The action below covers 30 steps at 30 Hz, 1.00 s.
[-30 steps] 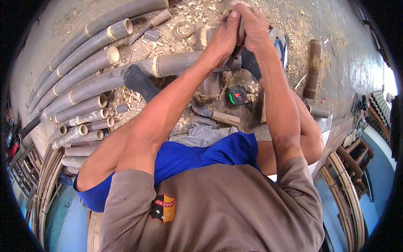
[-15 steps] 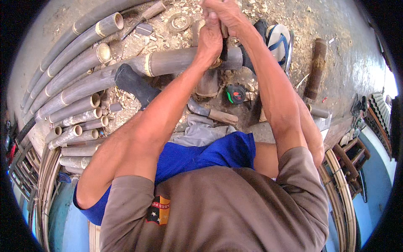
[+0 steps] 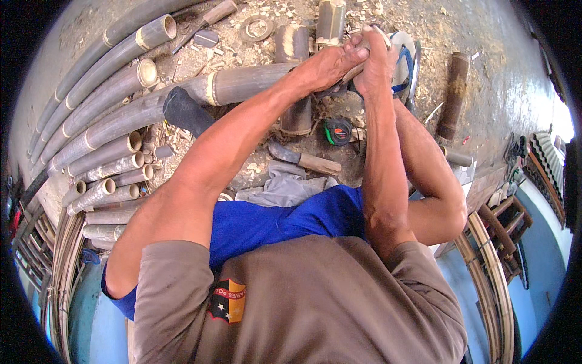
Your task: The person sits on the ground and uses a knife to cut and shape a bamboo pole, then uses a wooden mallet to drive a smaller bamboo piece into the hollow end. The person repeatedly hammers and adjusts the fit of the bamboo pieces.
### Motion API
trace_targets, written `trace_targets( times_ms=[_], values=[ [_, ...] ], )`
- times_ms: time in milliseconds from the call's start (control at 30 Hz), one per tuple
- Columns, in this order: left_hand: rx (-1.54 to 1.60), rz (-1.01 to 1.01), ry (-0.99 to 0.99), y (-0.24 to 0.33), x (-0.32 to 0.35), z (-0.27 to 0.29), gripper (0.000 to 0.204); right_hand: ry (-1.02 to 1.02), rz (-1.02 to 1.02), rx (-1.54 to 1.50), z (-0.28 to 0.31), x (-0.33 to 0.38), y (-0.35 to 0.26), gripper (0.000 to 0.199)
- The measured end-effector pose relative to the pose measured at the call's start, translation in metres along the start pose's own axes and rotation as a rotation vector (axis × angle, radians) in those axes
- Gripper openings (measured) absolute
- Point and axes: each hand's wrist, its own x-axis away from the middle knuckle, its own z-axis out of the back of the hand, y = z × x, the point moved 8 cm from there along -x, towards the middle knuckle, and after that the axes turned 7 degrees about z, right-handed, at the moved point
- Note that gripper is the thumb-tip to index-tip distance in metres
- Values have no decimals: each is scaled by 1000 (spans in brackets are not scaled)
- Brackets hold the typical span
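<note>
**Bamboo pole midway through working, both hands closed at its right end**

At far left stood a bundle of thin, pale bamboo strips (image 3: 63, 267). Next came a stack of short, grey, hollow bamboo tubes (image 3: 112, 187) and, above them, long, grey, round bamboo poles (image 3: 124, 54), their open ends already cut.

One more long, grey-brown, round bamboo pole (image 3: 242, 84), the piece apparently being worked, ran rightward near a foot in a dark grey sock (image 3: 188, 112) and over a short, dark, round bamboo block (image 3: 297, 118). A curved, dark-bladed knife with a wooden handle (image 3: 306, 159) lay unused below.

At the pole's right end, the left hand (image 3: 335, 64) and right hand (image 3: 376, 64) were pressed together, both seemingly gripping a brownish, handle-like piece (image 3: 353, 74), mostly covered by fingers. They hid that end, so whether its cutting was finished could not be told. Pale, scattered wood chips (image 3: 233, 45) suggested much cutting was done; the hands' grip suggested some remained.

Further right lay a black and green, rounded tape measure (image 3: 337, 131), then a brown, weathered bamboo tube (image 3: 453, 94), lying apart.
</note>
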Motion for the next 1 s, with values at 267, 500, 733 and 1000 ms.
trace_targets(
  times_ms=[267, 500, 733, 1000],
  values=[
    [-193, -82, -167, -21, -9, -34, 83, 167, 84, -173, 28, 37, 6, 15],
    [-202, -27, 110, -6, -2, 11, 82, 124, 113, -74, 2, 13, 14, 18],
    [75, -23, 779, -21, 90, 93, 79, -398, 92, 827, -153, -3, 33, 42],
    [426, -227, 993, -85, 116, 66, 68, -784, 174, 795, -192, 41, 53, 44]
  ],
)
